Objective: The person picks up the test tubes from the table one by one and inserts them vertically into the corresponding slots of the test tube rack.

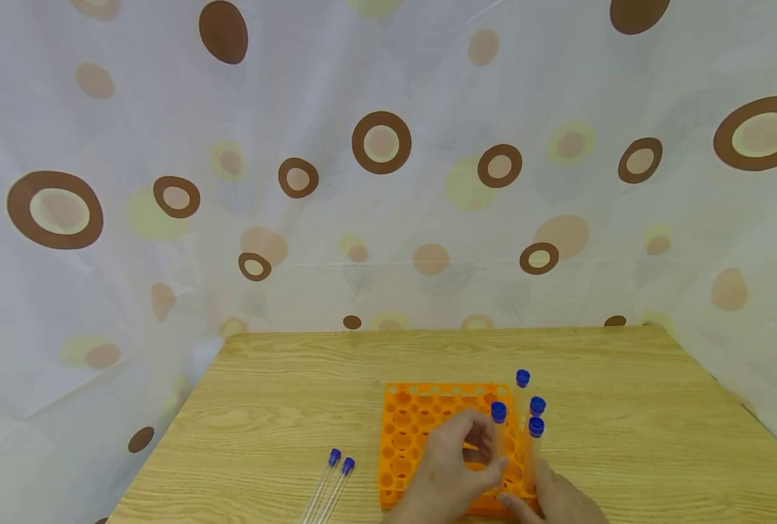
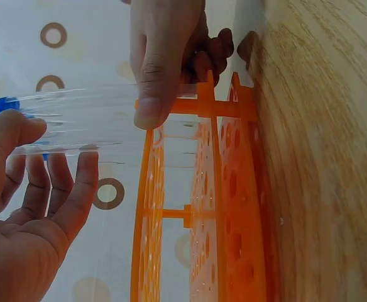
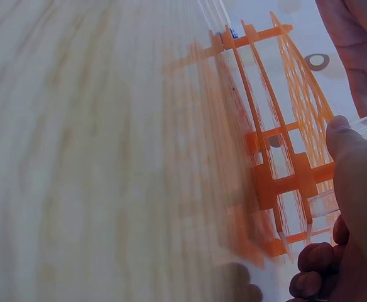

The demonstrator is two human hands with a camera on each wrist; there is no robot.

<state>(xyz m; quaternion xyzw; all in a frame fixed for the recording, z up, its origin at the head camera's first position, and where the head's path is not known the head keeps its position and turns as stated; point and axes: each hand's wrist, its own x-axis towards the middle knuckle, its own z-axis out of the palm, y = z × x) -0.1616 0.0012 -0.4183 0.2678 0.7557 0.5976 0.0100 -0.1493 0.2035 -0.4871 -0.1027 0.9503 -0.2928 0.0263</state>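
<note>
An orange test tube rack [image 1: 398,451] stands on the table. My left hand [image 1: 450,466] pinches a clear test tube [image 1: 499,440] with a blue cap over the rack's right part, between thumb and fingers. Several blue-capped tubes stand upright along the rack's right side, one a capped tube [image 1: 534,455] close to my right hand [image 1: 568,502]. That right hand grips the rack's near right corner. In the left wrist view its thumb [image 2: 151,104] presses on the top plate, while the other fingers curl at the rack's outer side. The lower end of the pinched tube is hard to make out.
Two more blue-capped test tubes [image 1: 327,489] lie side by side on the wooden table [image 1: 284,393], left of the rack. A pale curtain [image 1: 428,204] with brown rings hangs behind and on both sides of the table.
</note>
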